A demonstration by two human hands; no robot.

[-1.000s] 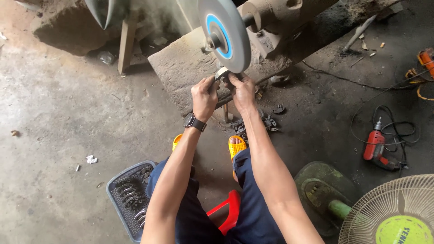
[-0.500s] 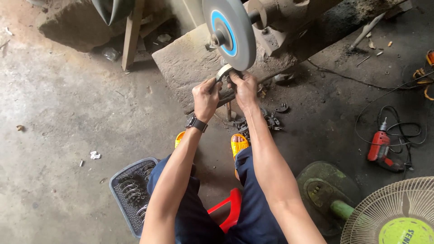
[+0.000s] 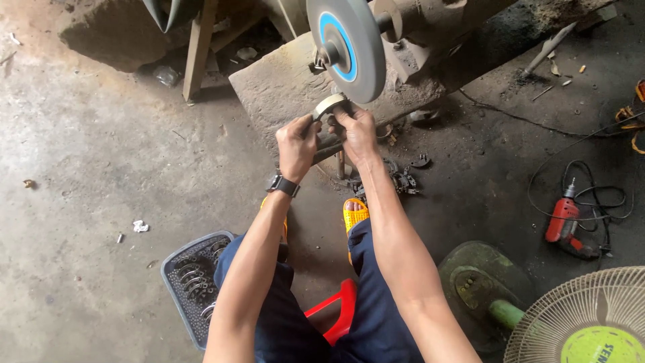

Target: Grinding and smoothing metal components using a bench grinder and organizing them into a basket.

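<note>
grey grinding wheel (image 3: 349, 47) with a blue centre ring sits on a horizontal shaft above a rough concrete block (image 3: 282, 87). both hands hold a pale metal ring (image 3: 330, 105) up to the lower edge of the wheel; whether ring and wheel touch cannot be told. left hand (image 3: 297, 144) is clenched on the ring's left side, thumb on top; a black wristwatch (image 3: 283, 184) sits on that wrist. right hand (image 3: 358, 131) grips the ring's right side with fingers curled around it. both forearms extend forward from the seated person's knees, which are covered in dark blue trousers.

orange sandals (image 3: 355, 214) rest on the concrete floor (image 3: 87, 168) under the forearms. a red plastic stool (image 3: 332, 314) shows between the legs. just left of the left knee, a grey plastic basket (image 3: 176, 267) holds dark metal rings. small dark metal parts (image 3: 402, 180) lie on the floor near the right forearm. well to the right, a red power drill (image 3: 563, 220) lies with its black cable coiled beside it. a pedestal fan (image 3: 584, 323) with a green base and beige grille occupies the lower right corner.
</note>
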